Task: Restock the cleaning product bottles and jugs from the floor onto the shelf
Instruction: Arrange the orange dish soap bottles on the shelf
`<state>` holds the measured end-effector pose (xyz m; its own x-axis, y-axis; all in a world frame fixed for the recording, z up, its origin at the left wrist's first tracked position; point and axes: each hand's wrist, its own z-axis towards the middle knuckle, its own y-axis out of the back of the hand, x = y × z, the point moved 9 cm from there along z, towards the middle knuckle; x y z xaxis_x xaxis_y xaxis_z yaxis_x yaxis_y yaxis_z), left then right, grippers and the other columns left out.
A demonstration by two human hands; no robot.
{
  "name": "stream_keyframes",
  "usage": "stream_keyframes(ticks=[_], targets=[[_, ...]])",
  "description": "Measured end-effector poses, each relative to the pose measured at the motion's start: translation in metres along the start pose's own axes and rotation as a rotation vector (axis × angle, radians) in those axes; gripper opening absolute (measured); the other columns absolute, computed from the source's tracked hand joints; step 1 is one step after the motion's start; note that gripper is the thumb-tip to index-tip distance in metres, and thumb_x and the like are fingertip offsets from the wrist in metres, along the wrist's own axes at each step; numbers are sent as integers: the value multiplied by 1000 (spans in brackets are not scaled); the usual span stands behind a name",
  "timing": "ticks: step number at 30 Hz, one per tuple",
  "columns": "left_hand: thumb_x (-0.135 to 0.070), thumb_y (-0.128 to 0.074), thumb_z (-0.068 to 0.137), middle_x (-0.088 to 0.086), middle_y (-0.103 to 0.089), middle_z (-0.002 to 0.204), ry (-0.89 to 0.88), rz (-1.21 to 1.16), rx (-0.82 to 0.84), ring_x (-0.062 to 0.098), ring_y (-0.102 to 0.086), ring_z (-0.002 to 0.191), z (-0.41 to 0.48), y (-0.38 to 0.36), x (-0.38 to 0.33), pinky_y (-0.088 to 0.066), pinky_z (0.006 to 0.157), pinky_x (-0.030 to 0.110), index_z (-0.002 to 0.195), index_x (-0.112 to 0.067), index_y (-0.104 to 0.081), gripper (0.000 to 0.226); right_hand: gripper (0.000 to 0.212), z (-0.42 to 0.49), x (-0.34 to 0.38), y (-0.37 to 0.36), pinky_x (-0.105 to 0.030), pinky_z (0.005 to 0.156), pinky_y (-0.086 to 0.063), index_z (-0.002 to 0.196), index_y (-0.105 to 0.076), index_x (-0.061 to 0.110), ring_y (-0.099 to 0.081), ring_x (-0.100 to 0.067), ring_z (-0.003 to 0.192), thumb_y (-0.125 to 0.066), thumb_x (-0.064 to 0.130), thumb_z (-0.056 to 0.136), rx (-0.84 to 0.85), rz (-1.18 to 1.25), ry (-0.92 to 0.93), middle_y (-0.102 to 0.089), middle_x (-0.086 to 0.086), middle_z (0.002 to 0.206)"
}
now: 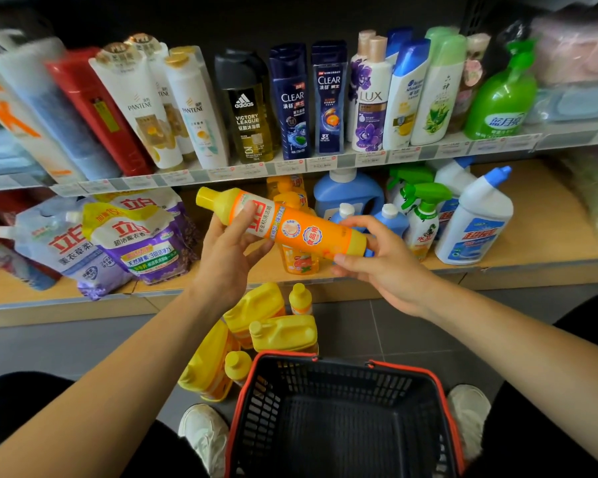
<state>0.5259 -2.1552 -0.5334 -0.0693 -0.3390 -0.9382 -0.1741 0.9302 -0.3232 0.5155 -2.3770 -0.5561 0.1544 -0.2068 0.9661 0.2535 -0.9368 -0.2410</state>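
1 slim orange-and-yellow plastic bottle [308,232] lies sideways in the air, cap toward 10 o'clock, in front of the wooden lower shelf [549,236]. The left hand [228,257] has its fingers wrapped round the neck end; the right hand [384,267] clasps the base. Yellow plastic jugs [283,332] sit on the floor at 6 o'clock of the bottle.

Bare shelf [270,269] between pouches [135,243], bottles [299,262]

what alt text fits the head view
The left hand and right hand hold an orange bottle sideways in front of the lower shelf, left near the cap, right at the base. Yellow jugs sit on the floor beside a black-and-red basket.
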Motion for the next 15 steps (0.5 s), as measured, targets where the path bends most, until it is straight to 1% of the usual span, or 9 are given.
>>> stream_keyframes(ticks=[3, 5, 7, 10, 12, 14, 15], targets=[[-27, -62, 97, -1, -72, 108, -1, -35, 19, 18, -71, 107, 2, 1, -1, -59, 83, 34, 117, -27, -58, 20, 50, -3, -8, -1, -37, 76, -61, 125, -55, 14, -73, -31, 86, -75, 11, 79, 27, 67, -98, -64, -15, 114], [-18, -55, 98, 0, -71, 111, -2, -62, 59, 21, -69, 111, 3, 0, -3, -58, 87, 36, 117, -26, -58, 21, 55, -4, -15, -3, -38, 77, -61, 128, -55, 11, -72, -35, 86, -74, 22, 78, 45, 100, -171, -66, -18, 115], [-12, -51, 98, 2, -69, 115, -16, -65, 84, 25, -68, 115, 3, -2, -6, -58, 91, 39, 120, -24, -58, 25, 55, -5, -18, -5, -38, 77, -60, 128, -56, 9, -71, -31, 88, -70, 29, 79, 51, 110, -209, -67, -17, 112], [-6, -54, 98, 7, -68, 117, -14, -65, 68, 28, -68, 116, 4, -2, -5, -59, 85, 37, 124, -16, -57, 27, 45, -3, -18, -6, -36, 75, -59, 122, -59, 4, -71, -24, 88, -65, 28, 85, 45, 126, -210, -68, -14, 108], [-7, -59, 97, 9, -69, 120, -17, -52, 48, 28, -69, 115, 4, 1, -4, -60, 85, 37, 131, -11, -55, 34, 39, -3, -17, -7, -35, 77, -59, 119, -60, 2, -71, -23, 90, -63, 25, 87, 57, 135, -223, -70, -13, 108], [-10, -64, 96, 7, -71, 121, -39, -32, 38, 27, -70, 114, 4, 2, -6, -60, 87, 39, 136, -12, -53, 41, 47, -3, -17, -10, -34, 81, -59, 125, -58, 4, -70, -24, 98, -68, 21, 83, 75, 114, -216, -68, -14, 117], [-13, -67, 95, 6, -73, 119, -55, -18, 35, 27, -70, 113, 3, 3, -8, -60, 88, 40, 136, -14, -53, 44, 53, -2, -16, -11, -34, 82, -59, 130, -55, 6, -69, -25, 102, -71, 15, 80, 76, 92, -200, -65, -14, 122]])
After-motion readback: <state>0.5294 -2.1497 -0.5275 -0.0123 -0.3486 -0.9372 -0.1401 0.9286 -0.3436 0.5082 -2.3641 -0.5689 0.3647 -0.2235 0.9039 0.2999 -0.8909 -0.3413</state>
